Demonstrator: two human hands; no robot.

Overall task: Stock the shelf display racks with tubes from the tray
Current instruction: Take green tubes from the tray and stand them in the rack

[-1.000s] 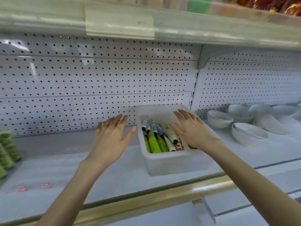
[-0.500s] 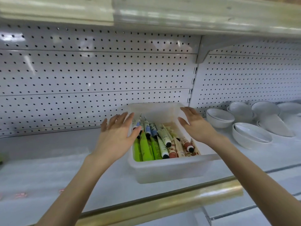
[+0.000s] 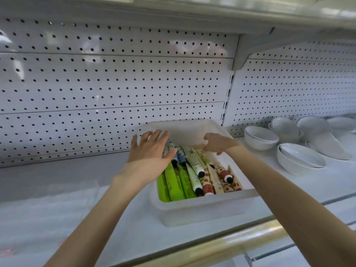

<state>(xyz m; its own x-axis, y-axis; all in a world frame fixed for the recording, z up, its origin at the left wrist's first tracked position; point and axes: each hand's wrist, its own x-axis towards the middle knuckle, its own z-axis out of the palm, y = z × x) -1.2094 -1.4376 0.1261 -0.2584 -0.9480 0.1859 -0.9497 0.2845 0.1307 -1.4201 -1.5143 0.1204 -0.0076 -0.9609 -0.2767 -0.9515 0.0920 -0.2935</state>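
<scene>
Left hand is spread open over the tubes, which lie front-to-back in the tray. Right hand curls at their far ends. Gripping one? Can't tell.

Tray: one, translucent white, near the front edge of the shelf

Contents counted by colour, as far as visible:
- green tubes: three, along the tray's left side
- white tubes with black caps: two, middle
- blue tubes: two, partly covered
- red-and-cream patterned tubes: four showing, right side
- eleven seen in all; cannot tell whether more lie beneath

White bowls: toward the shelf's right end, at least five stacks or singles; several are nested, so the exact number of bowls is uncertain
</scene>
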